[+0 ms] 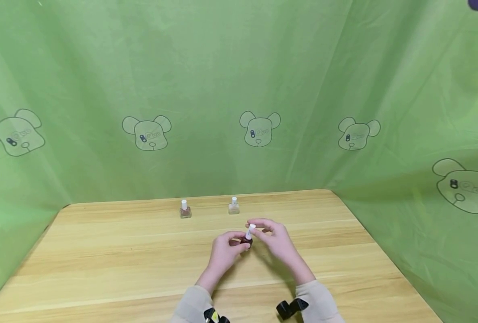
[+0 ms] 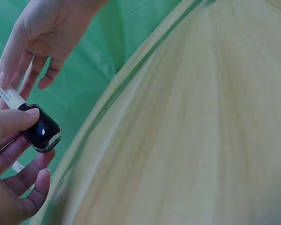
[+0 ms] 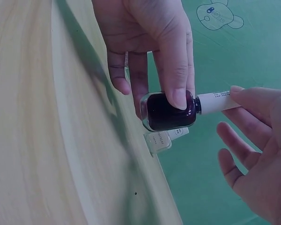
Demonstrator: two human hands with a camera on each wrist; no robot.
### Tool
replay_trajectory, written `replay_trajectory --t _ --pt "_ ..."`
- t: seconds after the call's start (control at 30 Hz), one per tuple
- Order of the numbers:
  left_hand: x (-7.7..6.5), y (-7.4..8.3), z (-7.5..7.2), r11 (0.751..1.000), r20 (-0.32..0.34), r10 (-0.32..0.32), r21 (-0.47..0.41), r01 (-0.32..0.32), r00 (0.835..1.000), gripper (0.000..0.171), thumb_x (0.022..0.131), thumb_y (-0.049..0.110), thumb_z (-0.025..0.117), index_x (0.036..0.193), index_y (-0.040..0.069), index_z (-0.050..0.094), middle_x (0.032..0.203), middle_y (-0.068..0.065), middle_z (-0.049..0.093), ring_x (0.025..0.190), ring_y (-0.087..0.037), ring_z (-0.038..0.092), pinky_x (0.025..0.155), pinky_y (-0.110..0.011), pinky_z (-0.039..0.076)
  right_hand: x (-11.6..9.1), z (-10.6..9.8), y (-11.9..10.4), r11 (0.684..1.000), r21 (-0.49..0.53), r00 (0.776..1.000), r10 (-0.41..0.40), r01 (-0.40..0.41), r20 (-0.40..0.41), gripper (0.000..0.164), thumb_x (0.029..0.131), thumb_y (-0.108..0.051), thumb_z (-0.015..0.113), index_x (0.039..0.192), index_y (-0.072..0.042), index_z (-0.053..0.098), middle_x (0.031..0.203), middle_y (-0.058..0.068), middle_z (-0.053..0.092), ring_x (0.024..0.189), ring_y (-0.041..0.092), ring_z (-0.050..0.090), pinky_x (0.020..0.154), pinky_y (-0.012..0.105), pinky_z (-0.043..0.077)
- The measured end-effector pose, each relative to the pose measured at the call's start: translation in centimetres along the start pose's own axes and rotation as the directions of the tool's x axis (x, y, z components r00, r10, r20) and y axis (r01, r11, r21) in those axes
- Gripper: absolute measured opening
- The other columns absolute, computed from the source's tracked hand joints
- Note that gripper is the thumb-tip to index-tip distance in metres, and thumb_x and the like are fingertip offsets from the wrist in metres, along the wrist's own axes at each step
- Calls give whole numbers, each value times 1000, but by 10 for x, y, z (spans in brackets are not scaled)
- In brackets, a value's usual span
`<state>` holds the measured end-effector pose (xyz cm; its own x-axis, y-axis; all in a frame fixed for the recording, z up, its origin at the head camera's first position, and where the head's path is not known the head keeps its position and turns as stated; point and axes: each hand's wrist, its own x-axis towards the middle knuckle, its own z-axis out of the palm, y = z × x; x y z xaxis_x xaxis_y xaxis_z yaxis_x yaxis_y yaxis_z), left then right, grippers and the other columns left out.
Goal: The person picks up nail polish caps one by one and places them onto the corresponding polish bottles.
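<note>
A nail polish bottle (image 1: 246, 242) with very dark red polish is held above the table between both hands. My left hand (image 1: 223, 251) pinches its glass body between thumb and fingers. With thumb and fingertips, my right hand (image 1: 277, 240) grips the long white cap (image 3: 215, 102). Between cap and glass, a short dark neck (image 3: 197, 105) shows in the right wrist view. The bottle lies tilted in that view, its cap toward the right hand (image 3: 264, 140). In the left wrist view the left thumb (image 2: 18, 120) presses on the dark glass (image 2: 43, 133).
Two more white-capped nail polish bottles stand near the table's back edge: a mauve-brown one (image 1: 185, 211) at left and a pale, clear-looking one (image 1: 233, 208) behind the hands. Green curtains (image 1: 206, 89) with bear-head prints surround the wooden table (image 1: 113, 264) at the back and sides.
</note>
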<state>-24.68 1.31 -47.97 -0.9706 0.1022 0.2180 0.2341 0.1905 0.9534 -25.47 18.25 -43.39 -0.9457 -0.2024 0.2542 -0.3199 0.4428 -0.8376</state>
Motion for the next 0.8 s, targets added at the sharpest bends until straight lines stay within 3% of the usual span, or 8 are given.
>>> replay_trajectory --t 0.13,0.33,0.57,0.7,0.8 --pt "-1 2 0 1000 3 -7 1 7 1000 26 79 11 80 102 2 73 102 -17 72 80 -18 71 65 -16 56 0 0 -2 1000 -5 999 7 -7 -47 23 86 -22 73 107 -14 71 108 3 74 99 19 63 89 37 49" --pt "-1 1 3 999 7 14 29 -14 1000 26 78 11 80 103 3 74 102 -15 73 80 -17 70 66 -16 56 1 3 -2 1000 -14 991 23 -25 -135 15 81 -18 78 92 -12 69 91 3 73 84 9 61 81 26 48" --pt "-2 1 6 996 18 63 65 -64 998 26 78 11 80 102 2 74 100 -15 73 79 -19 70 67 -14 55 0 6 -2 998 -24 974 55 -61 -221 21 76 -19 83 80 -11 64 75 0 66 70 8 56 68 20 47" --pt "-3 3 6 995 21 69 67 -71 997 26 78 10 80 101 1 73 99 -15 73 78 -18 69 65 -14 55 0 6 -1 998 -5 975 65 -68 -213 24 76 -21 83 82 -9 62 76 1 65 71 8 55 66 20 47" --pt "-3 4 5 996 8 55 65 -55 998 26 79 11 79 102 1 73 100 -15 73 80 -19 69 66 -14 55 2 6 0 998 14 984 58 -57 -171 24 79 -21 80 94 -9 67 87 5 68 79 7 57 70 20 48"
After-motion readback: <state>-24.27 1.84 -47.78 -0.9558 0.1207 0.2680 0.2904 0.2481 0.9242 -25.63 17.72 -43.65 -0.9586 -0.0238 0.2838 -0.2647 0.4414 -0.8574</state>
